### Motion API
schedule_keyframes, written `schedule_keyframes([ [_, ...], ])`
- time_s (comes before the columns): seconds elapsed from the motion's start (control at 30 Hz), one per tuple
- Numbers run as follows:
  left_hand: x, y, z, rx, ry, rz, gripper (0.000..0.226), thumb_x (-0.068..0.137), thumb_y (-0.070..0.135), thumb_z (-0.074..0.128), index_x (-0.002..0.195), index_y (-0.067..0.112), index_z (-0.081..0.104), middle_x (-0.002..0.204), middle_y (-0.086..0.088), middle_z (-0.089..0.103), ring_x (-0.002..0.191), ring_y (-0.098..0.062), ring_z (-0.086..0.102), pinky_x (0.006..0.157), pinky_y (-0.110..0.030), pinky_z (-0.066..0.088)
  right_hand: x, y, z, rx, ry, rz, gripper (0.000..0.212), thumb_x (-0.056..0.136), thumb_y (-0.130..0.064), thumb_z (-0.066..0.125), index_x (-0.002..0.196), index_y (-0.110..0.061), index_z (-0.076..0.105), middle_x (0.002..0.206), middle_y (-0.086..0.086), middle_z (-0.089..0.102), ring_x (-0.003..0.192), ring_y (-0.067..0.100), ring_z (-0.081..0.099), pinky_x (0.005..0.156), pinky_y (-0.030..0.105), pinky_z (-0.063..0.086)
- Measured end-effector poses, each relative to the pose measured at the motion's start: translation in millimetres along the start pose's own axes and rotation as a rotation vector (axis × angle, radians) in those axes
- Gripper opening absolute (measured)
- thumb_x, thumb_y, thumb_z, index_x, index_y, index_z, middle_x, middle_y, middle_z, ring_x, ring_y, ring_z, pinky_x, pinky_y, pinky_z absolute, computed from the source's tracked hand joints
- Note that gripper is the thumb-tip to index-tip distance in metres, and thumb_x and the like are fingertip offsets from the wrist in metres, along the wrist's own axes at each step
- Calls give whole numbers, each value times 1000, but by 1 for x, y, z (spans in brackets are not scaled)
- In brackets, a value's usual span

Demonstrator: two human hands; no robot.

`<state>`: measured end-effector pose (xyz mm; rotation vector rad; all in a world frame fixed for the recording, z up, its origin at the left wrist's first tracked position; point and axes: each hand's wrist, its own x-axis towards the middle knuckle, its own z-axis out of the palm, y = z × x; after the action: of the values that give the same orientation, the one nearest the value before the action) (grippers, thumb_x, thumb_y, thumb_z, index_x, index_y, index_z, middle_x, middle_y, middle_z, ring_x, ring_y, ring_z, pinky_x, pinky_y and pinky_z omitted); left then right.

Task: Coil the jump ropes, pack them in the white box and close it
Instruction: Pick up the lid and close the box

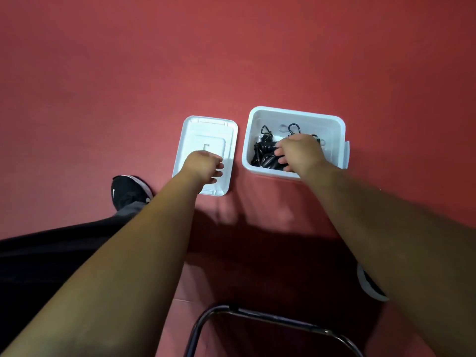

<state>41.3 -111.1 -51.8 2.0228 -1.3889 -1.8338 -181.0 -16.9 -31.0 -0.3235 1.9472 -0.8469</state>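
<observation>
The white box [334,130] stands open on the red floor, right of centre. Black coiled jump ropes [265,148] lie bundled in its left half, with loops sticking up at the back. My right hand [298,150] reaches down into the box, and its fingers curl onto the rope bundle. The white lid [206,130] lies flat on the floor just left of the box. My left hand [203,166] hovers over the lid's near half with loosely curled fingers, holding nothing that I can see.
A dark metal chair frame [257,318] crosses the bottom of the view. My black shoe [128,189] is left of the lid, and another shoe [371,284] shows at the lower right. Red floor [231,60] stretches beyond the box.
</observation>
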Motion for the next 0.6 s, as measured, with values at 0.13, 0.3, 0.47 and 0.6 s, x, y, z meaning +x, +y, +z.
schedule_keyframes([
  [0.13,7,-32,-15,254,44,41,25,96,7,50,91,17,72,103,-6,76,93,-29,71,77,-32,53,-14,5,44,-20,-205,17,10,96,-16,65,98,-8,71,84,8,75,57,17,60,48,25,46],
  [0.3,8,-60,-22,473,28,59,43,93,1,44,115,20,76,126,0,71,103,-20,65,76,-23,48,-16,30,77,-171,-366,123,13,103,-20,60,104,-12,70,98,9,79,74,24,70,64,36,58],
  [0.47,20,-80,-19,798,-73,72,32,98,14,56,124,15,75,132,-5,69,121,-30,61,105,-35,48,-6,49,85,-237,-409,183,19,106,-23,52,113,-14,67,105,5,78,85,26,74,84,44,62],
  [0.6,34,-108,-19,1129,-178,32,38,84,17,73,122,17,71,135,-5,64,120,-33,62,102,-44,53,-4,53,88,-250,-416,206,18,107,-25,50,111,-17,65,108,4,77,85,23,73,70,37,59],
])
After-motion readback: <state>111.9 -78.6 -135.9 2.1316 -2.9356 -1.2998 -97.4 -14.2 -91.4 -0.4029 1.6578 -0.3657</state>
